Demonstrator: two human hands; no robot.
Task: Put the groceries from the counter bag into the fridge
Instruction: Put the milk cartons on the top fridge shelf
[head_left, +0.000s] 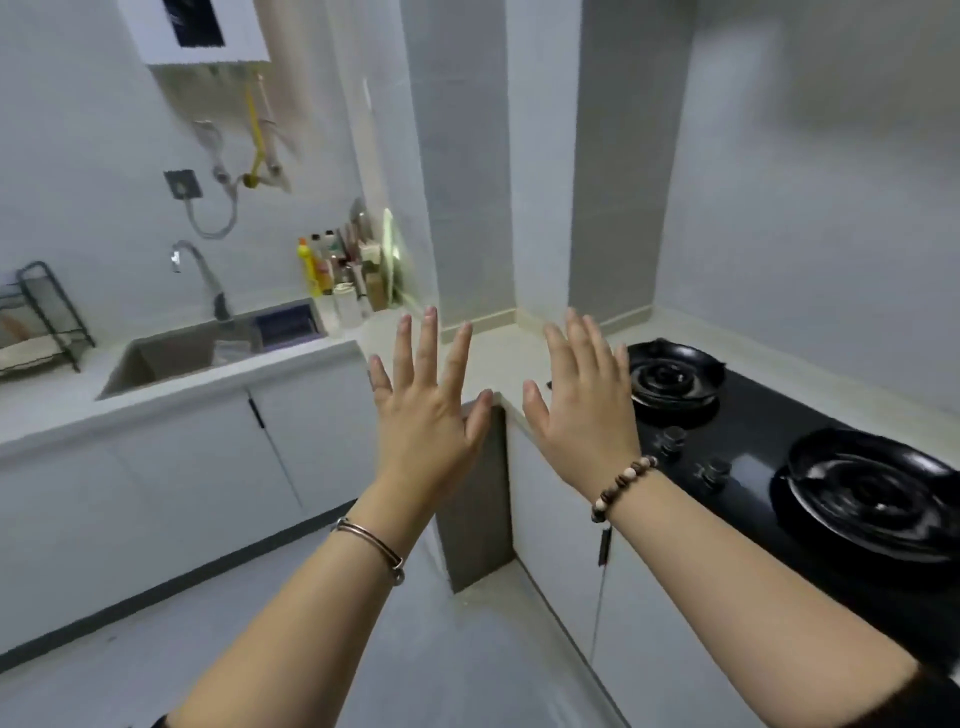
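Head view: a person's two bare forearms reach forward over the inner corner of an L-shaped kitchen counter.
Left hand (426, 410): raised with its back to the camera, fingers straight and spread apart, holding nothing.
Right hand (582, 410): raised just beside the left and apart from it, fingers straight and close together, also holding nothing.
Wrists: a thin silver metal bangle (371, 545) circles the left one; a bracelet of brown and cream beads (618, 488) circles the right one.
Pale stone counter (498, 358): it runs left to the sink and right under the hob, and both hands hover in front of its corner.
Steel sink (171, 358): set into the left run, with a curved metal faucet (200, 270) behind it.
Black wire dish rack (47, 317): on the counter at the far left edge.
Cluster of bottles and jars (337, 275): in the back corner against the wall, one of them yellow.
Black glass gas hob (753, 452): right of the hands, with two round black burners (670, 376) and two small knobs (672, 436) near its front edge.
White wall-mounted water heater (197, 31): above the sink, with hoses hanging below it.
White cabinet doors (182, 467): under both runs of counter.
Counter bag and fridge: this view does not let me tell where they are.
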